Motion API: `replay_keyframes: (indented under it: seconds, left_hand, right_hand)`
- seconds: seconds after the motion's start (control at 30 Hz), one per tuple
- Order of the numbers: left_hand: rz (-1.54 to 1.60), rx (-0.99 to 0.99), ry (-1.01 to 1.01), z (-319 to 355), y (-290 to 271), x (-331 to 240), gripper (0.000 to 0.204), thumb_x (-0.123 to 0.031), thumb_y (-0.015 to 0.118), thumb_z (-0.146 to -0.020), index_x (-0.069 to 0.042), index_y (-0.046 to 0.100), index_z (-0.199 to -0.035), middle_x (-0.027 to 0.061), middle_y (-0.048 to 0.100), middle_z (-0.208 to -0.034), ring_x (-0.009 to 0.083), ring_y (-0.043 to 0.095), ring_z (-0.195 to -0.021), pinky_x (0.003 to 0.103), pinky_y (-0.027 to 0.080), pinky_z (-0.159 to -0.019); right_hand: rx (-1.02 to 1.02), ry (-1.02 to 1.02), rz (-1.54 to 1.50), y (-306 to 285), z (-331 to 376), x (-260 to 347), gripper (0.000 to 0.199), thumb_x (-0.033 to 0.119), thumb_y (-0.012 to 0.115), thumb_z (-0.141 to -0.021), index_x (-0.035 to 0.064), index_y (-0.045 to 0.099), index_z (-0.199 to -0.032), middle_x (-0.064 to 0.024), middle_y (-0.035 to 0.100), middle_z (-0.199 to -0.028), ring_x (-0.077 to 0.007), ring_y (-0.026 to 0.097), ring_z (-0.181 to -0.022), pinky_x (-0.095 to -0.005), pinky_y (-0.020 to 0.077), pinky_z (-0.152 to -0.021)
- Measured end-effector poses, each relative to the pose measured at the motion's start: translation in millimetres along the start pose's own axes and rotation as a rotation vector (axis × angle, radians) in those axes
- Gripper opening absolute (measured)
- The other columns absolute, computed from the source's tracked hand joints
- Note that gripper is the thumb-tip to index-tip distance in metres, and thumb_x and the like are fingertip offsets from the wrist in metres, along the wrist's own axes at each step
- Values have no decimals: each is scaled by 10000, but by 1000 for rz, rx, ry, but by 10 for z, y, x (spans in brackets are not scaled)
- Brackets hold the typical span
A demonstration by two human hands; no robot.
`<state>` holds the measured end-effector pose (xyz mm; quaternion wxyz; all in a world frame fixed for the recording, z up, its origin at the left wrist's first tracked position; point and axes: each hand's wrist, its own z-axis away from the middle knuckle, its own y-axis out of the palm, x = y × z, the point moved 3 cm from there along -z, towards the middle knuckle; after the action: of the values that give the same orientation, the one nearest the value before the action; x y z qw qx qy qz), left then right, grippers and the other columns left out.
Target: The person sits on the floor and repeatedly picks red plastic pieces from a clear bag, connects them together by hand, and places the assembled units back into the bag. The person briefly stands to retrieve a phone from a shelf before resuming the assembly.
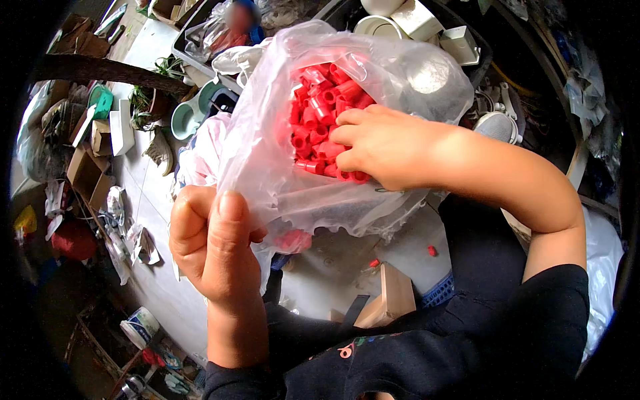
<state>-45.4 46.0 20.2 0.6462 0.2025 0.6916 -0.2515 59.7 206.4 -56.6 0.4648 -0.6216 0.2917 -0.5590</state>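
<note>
Left hand (210, 243): nearest the lens, clenched on the gathered edge of the clear plastic bag (280, 167), lifting it so the mouth gapes open.
Right hand (380, 147): reaches inside the bag, fingers curled onto the red plastic caps (317, 123), grasping some.
Caps: heaped inside the bag, against its upper wall.
Stray cap (432, 251): on the floor below the bag.
Cardboard box (390, 300): below the bag, by the knees.

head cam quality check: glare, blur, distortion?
Head view: daylight glare whitens the clear plastic bag; red caps and both hands, left hand and right hand, are sharp; strong fisheye bending with black vignette at the rim; one blurred patch at top centre.
</note>
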Motion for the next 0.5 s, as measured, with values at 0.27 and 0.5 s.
replay_keyframes:
  seconds: [0.27, 0.5]
  left_hand:
    - [23, -106, -4, 4, 19, -24, 201, -166, 546, -823, -59, 441, -689, 20, 446, -530, 73, 375, -395, 188, 284, -399]
    - [66, -93, 18, -14, -22, -1, 196, -166, 534, -838, -65, 441, -697, 11, 446, -528, 63, 362, -391, 182, 270, -391]
  right_hand:
    - [326, 191, 24, -370, 141, 15, 96, 82, 549, -652, 16, 599, -702, -122, 574, -768, -291, 546, -813, -346, 443, -734]
    - [-100, 37, -53, -632, 293, 127, 94, 83, 518, -667, 10, 571, -694, -145, 568, -700, -307, 562, -723, -382, 459, -648]
